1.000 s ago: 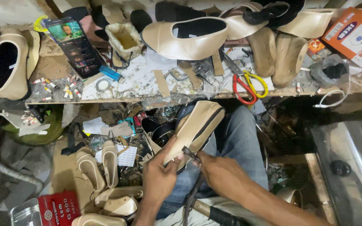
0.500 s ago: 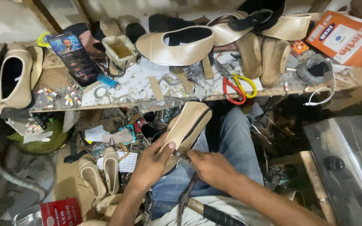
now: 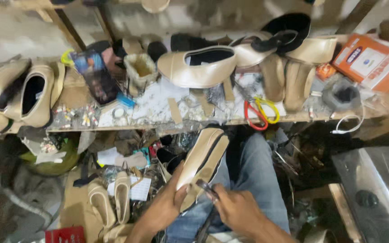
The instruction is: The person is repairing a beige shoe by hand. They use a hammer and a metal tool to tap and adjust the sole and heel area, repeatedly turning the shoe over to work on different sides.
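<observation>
Fingers of the left hand curl around the near end of a beige shoe, thumb pressed on its upturned sole. The right hand is closed into a fist around a thin dark tool, whose tip touches the shoe's edge just beside the left thumb. The shoe lies tilted over the person's lap, above a leg in blue jeans, its far end pointing toward the workbench.

The bench runs across the upper part of the view and is crowded. A finished beige shoe lies on its side near the middle. More beige shoes lean together at the left end. Scissors with one red and one yellow handle hang over the front edge. An orange box sits at the right end, with a white cable near it. A small open tub stands left of the finished shoe.

On the floor to the left, several beige soles lie among paper scraps. A metal surface fills the lower right corner.
</observation>
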